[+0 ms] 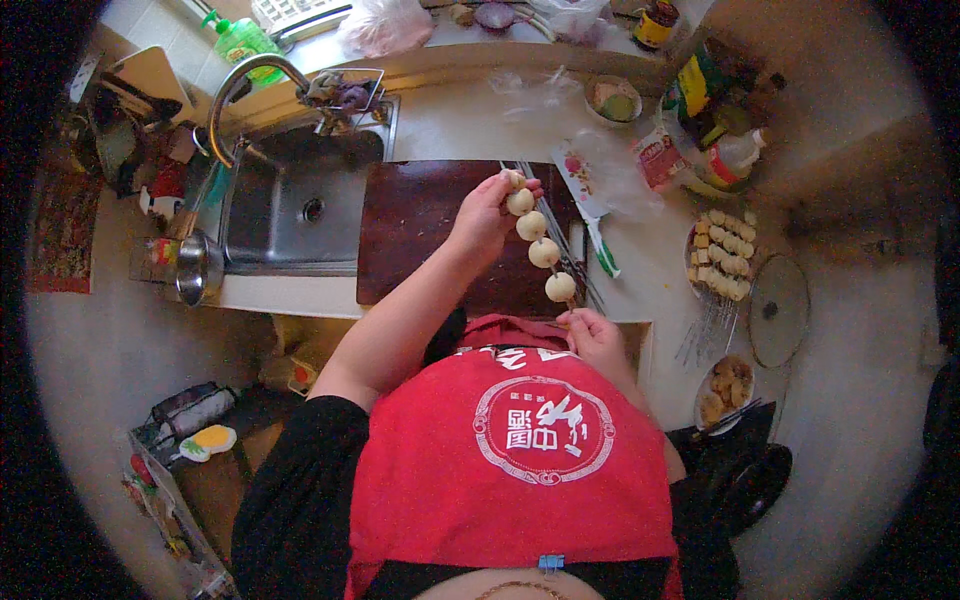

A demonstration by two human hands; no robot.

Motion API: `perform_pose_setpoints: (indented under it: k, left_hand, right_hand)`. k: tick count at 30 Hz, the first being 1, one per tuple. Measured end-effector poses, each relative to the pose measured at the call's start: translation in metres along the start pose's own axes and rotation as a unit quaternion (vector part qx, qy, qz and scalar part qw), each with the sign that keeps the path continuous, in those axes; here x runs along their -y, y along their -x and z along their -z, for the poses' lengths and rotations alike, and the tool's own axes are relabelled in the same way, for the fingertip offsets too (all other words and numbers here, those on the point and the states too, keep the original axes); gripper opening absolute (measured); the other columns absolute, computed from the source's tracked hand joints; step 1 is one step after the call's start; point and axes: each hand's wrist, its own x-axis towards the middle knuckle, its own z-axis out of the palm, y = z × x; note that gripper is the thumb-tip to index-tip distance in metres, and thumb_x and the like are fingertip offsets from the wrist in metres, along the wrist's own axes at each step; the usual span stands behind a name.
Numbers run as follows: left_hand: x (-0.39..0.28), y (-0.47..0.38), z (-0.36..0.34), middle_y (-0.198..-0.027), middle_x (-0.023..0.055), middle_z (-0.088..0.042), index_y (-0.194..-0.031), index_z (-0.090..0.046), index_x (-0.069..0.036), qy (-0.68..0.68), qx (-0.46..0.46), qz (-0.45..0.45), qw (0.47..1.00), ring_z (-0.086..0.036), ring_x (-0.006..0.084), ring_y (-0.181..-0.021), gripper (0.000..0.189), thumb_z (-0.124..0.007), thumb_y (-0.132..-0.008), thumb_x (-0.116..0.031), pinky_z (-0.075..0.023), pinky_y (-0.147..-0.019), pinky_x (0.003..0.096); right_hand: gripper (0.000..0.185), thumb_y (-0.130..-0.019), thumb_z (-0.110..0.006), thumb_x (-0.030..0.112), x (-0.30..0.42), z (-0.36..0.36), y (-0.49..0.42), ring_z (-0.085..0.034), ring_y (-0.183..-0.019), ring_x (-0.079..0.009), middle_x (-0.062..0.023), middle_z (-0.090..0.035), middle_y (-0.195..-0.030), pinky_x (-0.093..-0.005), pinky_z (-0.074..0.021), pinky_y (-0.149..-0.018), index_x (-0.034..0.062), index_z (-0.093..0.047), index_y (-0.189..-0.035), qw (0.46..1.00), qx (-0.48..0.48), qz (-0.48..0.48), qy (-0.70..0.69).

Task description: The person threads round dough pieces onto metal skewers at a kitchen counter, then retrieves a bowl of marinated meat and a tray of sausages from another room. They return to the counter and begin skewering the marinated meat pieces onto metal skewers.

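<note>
A thin skewer carries several pale round balls [544, 253], spaced along it at a slant. At its far end my left hand [484, 214] pinches the topmost ball [514, 180] between thumb and fingers. My right hand [596, 337] grips the near end of the skewer, just in front of my red apron [420, 480]. Beneath them lies a dark brown cutting board [420, 240]. Several loose metal skewers [553, 217] rest along the board's right side, partly hidden by the balls. Right of the board is a knife with a flower-patterned blade [574, 169] and a green-and-white handle [602, 251].
To the left is a steel sink [300, 195] under a curved faucet [217, 112]. On the right, a plate holds loaded skewers [724, 255], beside a glass lid [780, 311] and a plate of browned food [727, 390]. A bowl [615, 101] and bottles [739, 154] stand farther back.
</note>
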Motion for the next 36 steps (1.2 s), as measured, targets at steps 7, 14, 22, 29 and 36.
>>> perform_pose_setpoints:
  k: [7,14,22,29,36]
  left_hand:
    - [0.0,0.005,-0.003,-0.108,0.0099,-0.06,-0.11,-0.051,-0.006,0.005,0.076,0.011,0.997,-0.059,0.0198,-0.098,0.027,-0.049,-0.094,-0.026,-0.0501,-0.083,0.0345]
    - [0.005,0.0,-0.008,-0.106,0.0095,-0.059,-0.11,-0.049,-0.006,0.015,0.049,0.01,0.999,-0.059,0.019,-0.099,0.025,-0.052,-0.092,-0.023,-0.0511,-0.081,0.0335]
    - [0.034,0.035,-0.035,-0.107,0.0119,-0.058,-0.115,-0.043,-0.004,0.049,0.108,0.136,0.984,-0.059,0.0208,-0.099,0.031,-0.054,-0.091,-0.02,-0.0486,-0.085,0.0323]
    - [0.046,0.029,-0.041,-0.106,0.0135,-0.058,-0.114,-0.043,-0.003,0.063,0.111,0.177,0.976,-0.058,0.021,-0.098,0.028,-0.052,-0.092,-0.018,-0.0471,-0.087,0.0334]
    - [0.071,0.027,-0.036,-0.109,0.0138,-0.057,-0.113,-0.043,-0.004,0.039,0.149,0.184,0.971,-0.058,0.0221,-0.099,0.03,-0.052,-0.092,-0.023,-0.0473,-0.087,0.0344]
  right_hand:
    - [0.021,-0.094,-0.047,0.018,-0.003,0.0,-0.001,-0.041,-0.051,-0.0035,0.0046,-0.046,-0.058,-0.0203,-0.0335,-0.046,0.002,-0.061,-0.093,1.0,-0.017,-0.002,-0.002]
    - [0.023,-0.095,-0.045,0.016,0.0,-0.001,0.001,-0.041,-0.056,-0.0043,0.0039,-0.046,-0.061,-0.0183,-0.0348,-0.052,0.0004,-0.059,-0.102,0.999,-0.039,-0.02,0.032]
    - [0.021,-0.093,-0.045,0.013,0.02,0.001,0.008,-0.045,-0.053,-0.0059,0.002,-0.049,-0.059,-0.022,-0.0376,-0.05,0.001,-0.061,-0.1,0.994,-0.089,0.001,0.059]
    - [0.021,-0.093,-0.045,0.013,0.012,0.004,0.011,-0.045,-0.052,-0.0068,0.0016,-0.049,-0.059,-0.0229,-0.0377,-0.049,0.001,-0.06,-0.1,0.993,-0.114,-0.001,0.033]
    - [0.021,-0.093,-0.045,0.013,-0.025,0.008,0.011,-0.045,-0.052,-0.0073,0.0016,-0.049,-0.059,-0.0236,-0.0376,-0.049,0.0013,-0.06,-0.1,0.99,-0.135,0.028,0.005]
